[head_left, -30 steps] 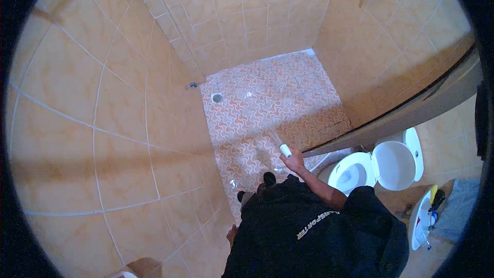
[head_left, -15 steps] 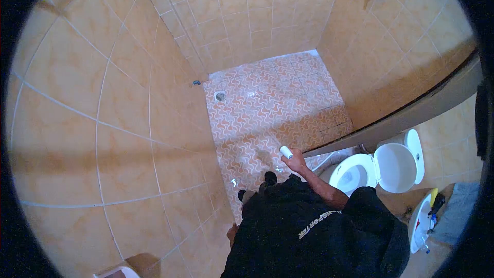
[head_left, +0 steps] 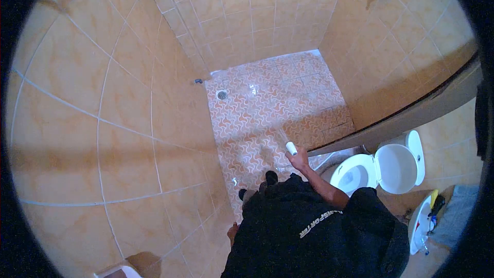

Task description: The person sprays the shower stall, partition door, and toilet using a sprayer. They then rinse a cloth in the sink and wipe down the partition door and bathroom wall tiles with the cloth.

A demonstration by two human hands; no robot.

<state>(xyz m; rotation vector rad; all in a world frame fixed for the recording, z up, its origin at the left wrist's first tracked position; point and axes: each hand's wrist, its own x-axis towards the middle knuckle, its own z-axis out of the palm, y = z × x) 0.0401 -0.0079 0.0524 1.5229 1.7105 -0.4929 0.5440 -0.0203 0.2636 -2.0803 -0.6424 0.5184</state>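
Observation:
My right hand [head_left: 299, 160] is wrapped round a white spray head [head_left: 292, 148], which points away from me over the wet patterned floor [head_left: 257, 118]. A faint spray of water leaves its front end. Low beside the left wall, my left hand [head_left: 232, 232] hangs at the edge of my black shirt, partly hidden by it; its fingers are too small and dim to read. A white hose [head_left: 324, 160] shows on the floor behind my right hand.
An open toilet [head_left: 355, 174] stands at the right, with a sink [head_left: 420, 224] holding small items beyond it. A partition edge [head_left: 411, 108] runs above the toilet. A round drain [head_left: 222, 95] lies near the far left floor corner; a small tap [head_left: 199, 81] juts from the left wall.
My right hand has shifted slightly to the right, and the spray head with it, now tilted a little differently. The view has moved slightly. My left hand stays low at the left.

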